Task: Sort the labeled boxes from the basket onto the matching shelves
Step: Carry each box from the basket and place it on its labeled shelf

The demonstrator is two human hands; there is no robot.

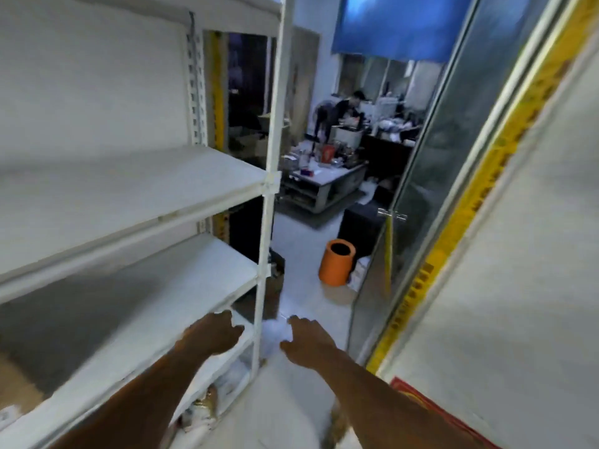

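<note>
A white metal shelf unit fills the left of the head view, its upper boards bare. My left hand reaches forward over the front edge of a lower shelf board, fingers loosely bent, holding nothing. To the right of the unit's front post, my right hand is stretched out over the floor with relaxed fingers, also holding nothing. A corner of a brown cardboard box shows on a shelf at far left. Blurred packets lie on the lowest shelf. No basket is in view.
An orange cylindrical bin stands on the floor ahead, beside a glass door with a yellow-striped frame on the right. Beyond is a cluttered low table and a person at a desk. The floor aisle runs between shelf and door.
</note>
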